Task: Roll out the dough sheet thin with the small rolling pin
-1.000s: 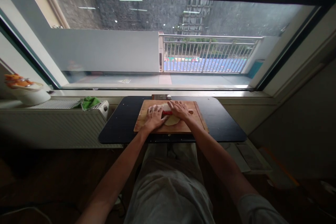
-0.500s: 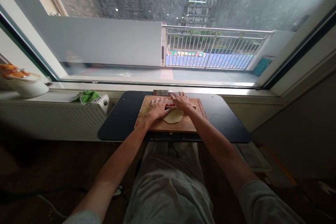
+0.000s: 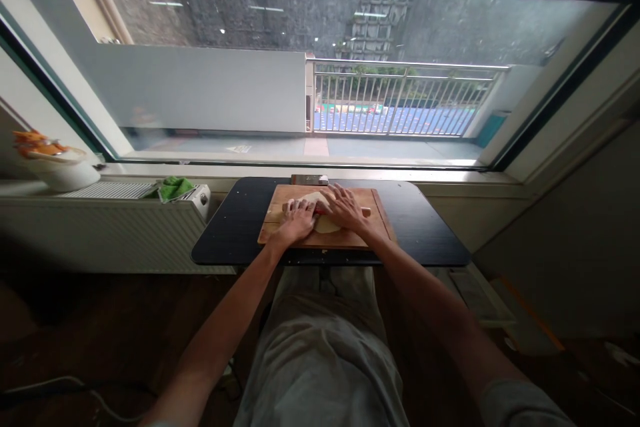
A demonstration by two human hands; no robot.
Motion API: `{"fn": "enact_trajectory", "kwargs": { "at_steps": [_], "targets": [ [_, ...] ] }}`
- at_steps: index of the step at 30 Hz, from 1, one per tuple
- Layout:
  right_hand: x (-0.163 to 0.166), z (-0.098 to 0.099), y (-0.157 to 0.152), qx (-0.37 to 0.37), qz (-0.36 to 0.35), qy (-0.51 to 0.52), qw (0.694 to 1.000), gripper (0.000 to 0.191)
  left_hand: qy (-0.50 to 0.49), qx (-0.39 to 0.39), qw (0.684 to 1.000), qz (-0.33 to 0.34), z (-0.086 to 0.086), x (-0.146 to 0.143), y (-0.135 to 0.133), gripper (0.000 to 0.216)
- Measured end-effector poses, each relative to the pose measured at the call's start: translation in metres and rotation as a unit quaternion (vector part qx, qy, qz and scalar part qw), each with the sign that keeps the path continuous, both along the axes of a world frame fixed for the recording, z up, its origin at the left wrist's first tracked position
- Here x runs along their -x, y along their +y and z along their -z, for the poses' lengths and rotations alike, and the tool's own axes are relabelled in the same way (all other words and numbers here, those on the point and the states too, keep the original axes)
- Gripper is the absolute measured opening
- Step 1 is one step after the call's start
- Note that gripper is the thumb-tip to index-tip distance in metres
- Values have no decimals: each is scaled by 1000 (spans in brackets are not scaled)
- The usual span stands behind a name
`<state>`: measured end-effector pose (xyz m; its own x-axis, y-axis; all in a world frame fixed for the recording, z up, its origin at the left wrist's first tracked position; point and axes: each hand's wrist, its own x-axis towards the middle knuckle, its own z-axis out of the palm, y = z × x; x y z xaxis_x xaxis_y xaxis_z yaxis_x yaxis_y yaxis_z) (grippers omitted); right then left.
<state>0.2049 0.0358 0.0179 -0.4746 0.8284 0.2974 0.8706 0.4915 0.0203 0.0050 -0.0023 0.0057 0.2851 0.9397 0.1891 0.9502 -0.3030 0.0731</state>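
Pale dough (image 3: 325, 224), red rolling pin (image 3: 320, 211), brown wooden board (image 3: 380, 213), black table (image 3: 425, 227), green cloth (image 3: 173, 188).

Bare forearms; grey short sleeves, trousers

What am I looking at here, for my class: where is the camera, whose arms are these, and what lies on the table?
The camera sits on a person's head and looks forward and down, so the two bare arms reaching out are the person's own. There is no machine. A dark table stands below a big window, and a wooden board lies on it. On the board is a flat, pale piece of dough. The left hand and the right hand lie flat, palms down, on a rolling pin with a red middle, set across the dough. To the left, a green cloth rests on a radiator.
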Motion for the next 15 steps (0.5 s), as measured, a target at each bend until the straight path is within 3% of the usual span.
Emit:
{"fn": "enact_trajectory", "kwargs": {
  "at_steps": [4, 11, 15],
  "targets": [
    [-6, 0, -20, 9, -25, 11, 1000, 66, 9, -11, 1000, -1, 2, 4, -14, 54],
    [-17, 5, -67, 15, 4, 7, 1000, 65, 10, -21, 1000, 2, 5, 9, -43, 56],
    [-24, 1, -77, 29, 10, 13, 999, 65, 6, -19, 1000, 11, 5, 13, -49, 58]
  ]
}}
